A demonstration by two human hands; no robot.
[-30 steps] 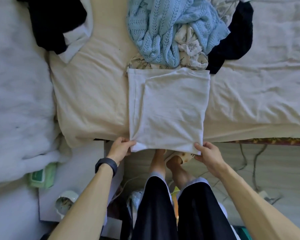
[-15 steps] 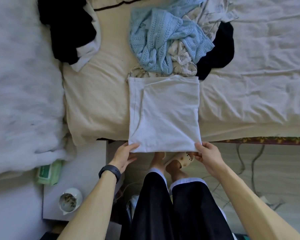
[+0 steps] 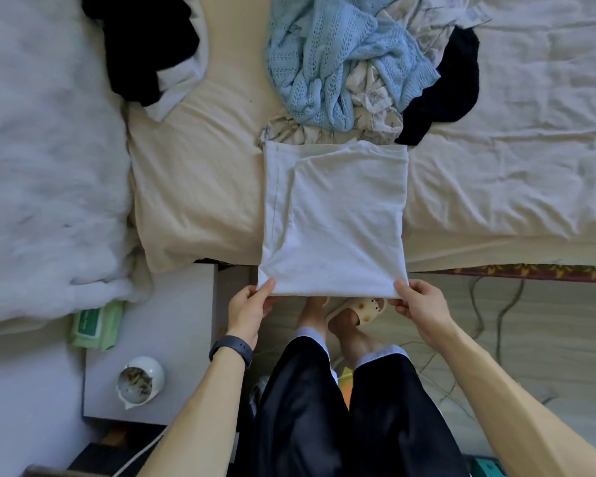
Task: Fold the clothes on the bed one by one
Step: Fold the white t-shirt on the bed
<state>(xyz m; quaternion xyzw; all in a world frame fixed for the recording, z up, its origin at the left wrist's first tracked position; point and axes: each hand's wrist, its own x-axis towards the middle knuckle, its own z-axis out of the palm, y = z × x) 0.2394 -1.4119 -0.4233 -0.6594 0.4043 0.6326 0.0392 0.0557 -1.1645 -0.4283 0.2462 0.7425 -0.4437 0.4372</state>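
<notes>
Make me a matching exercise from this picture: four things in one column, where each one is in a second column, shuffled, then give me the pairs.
1. folded white cotton garment
2. light blue knitted sweater
3. green plastic wipes packet
4. black wristband

A. round the left wrist
B. on top of the unfolded clothes heap
C. near corners pinched by the left hand and right hand
D. against the white fluffy blanket

Pairs: 1-C, 2-B, 3-D, 4-A

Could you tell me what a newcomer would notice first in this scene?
The folded white garment lies at the near edge of the bed, its near corners pinched by the left hand and the right hand. Just behind it sits a pile topped by a light blue knit, with a black garment further left.
</notes>
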